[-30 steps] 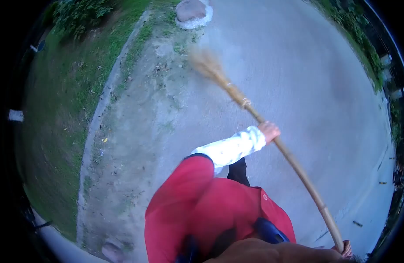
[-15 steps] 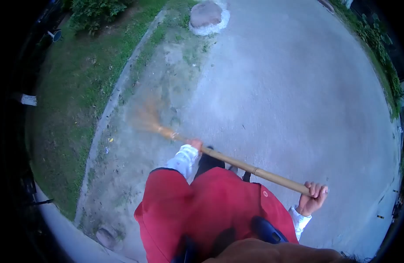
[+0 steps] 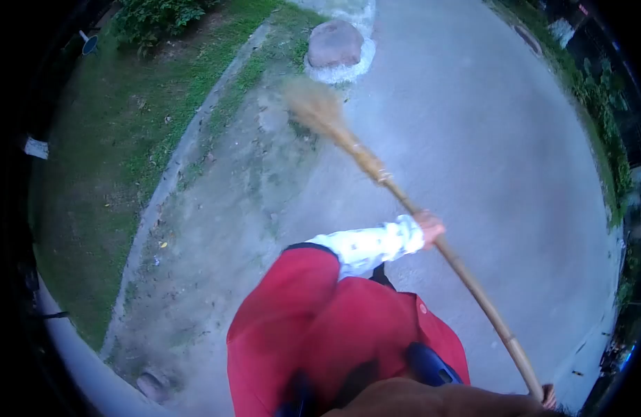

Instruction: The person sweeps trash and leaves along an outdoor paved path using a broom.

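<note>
A broom [image 3: 483,304] with a long bamboo handle runs slantwise across the head view, its straw head up and to the left, blurred by motion. My left hand [image 3: 429,229] is closed around the handle below the bristles, the arm in a white patterned sleeve stretched across my front. Near the lower right edge my right hand [image 3: 549,397] wraps the handle's top end; only some of its fingers show. The bristles appear over the border of the mossy dirt strip [image 3: 216,208] and the grey pavement [image 3: 487,139]; whether they touch the ground I cannot tell.
A large rock [image 3: 335,44] on a pale base stands just beyond the bristles. A low kerb [image 3: 169,177] divides the dirt strip from the grass [image 3: 91,215]. A smaller stone [image 3: 153,386] lies at lower left, and a leafy bush [image 3: 164,21] grows at upper left.
The broom head has swung from the left up and to the right, toward the large rock. My left hand has moved right across my front; my right hand has moved down and back.
</note>
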